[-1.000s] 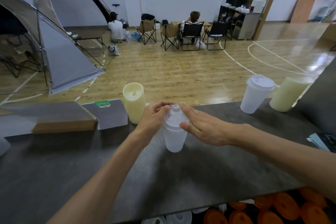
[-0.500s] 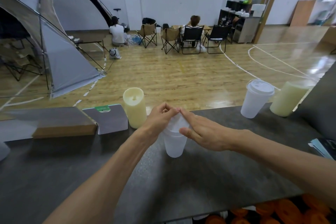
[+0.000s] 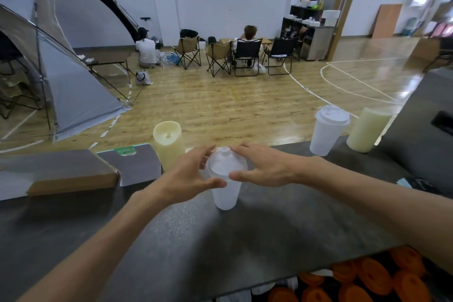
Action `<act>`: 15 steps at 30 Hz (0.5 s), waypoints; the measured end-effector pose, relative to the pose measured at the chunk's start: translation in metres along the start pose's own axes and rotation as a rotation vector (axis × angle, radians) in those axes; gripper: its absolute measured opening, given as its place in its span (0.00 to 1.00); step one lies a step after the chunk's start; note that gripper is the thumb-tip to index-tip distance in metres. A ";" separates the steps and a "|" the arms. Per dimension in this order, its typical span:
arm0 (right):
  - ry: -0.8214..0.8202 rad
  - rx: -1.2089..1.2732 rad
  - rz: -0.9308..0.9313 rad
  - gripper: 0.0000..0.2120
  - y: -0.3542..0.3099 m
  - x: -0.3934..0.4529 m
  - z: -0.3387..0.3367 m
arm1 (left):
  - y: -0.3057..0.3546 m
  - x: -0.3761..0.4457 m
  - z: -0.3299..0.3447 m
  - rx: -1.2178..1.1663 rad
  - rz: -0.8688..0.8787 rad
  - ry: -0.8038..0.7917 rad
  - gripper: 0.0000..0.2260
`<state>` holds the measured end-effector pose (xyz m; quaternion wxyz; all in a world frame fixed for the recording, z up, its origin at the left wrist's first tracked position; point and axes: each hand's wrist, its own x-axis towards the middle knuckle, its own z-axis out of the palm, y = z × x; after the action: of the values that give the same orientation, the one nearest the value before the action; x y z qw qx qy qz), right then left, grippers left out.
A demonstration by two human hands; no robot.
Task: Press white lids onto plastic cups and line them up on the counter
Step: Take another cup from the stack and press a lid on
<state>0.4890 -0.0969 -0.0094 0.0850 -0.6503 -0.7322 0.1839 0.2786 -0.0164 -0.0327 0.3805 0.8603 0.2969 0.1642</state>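
Head view is showing my two hands framing a frosted cup that is standing upright near the middle of the counter, a little toward its far edge. A lid is sitting on the cup's mouth. My left hand is reaching in from the left, fingers spread and nearly straight, the thumb lying against the cup just under the lid's rim. My right hand is coming in from the right, fingers likewise extended, fingertips at the lid's far edge and the thumb at its near edge; neither hand is curling round anything. A second cup, already lidded, is standing at the counter's far edge toward the right, with a pale yellow cylinder just beside it. Another yellow cylinder is standing at the far edge behind my left hand, next to a grey card and a cardboard box.
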 end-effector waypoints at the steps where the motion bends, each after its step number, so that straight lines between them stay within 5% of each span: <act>1: -0.005 0.025 0.008 0.32 0.002 -0.001 -0.005 | 0.005 0.006 0.001 0.019 0.033 0.008 0.33; 15: 0.044 -0.121 0.327 0.43 0.147 -0.012 -0.113 | 0.084 0.197 0.080 0.091 0.114 0.026 0.29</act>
<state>0.6669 -0.0778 0.0398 0.0307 -0.7685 -0.6244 0.1367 0.5033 0.0193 -0.0109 0.3273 0.8899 0.2595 0.1833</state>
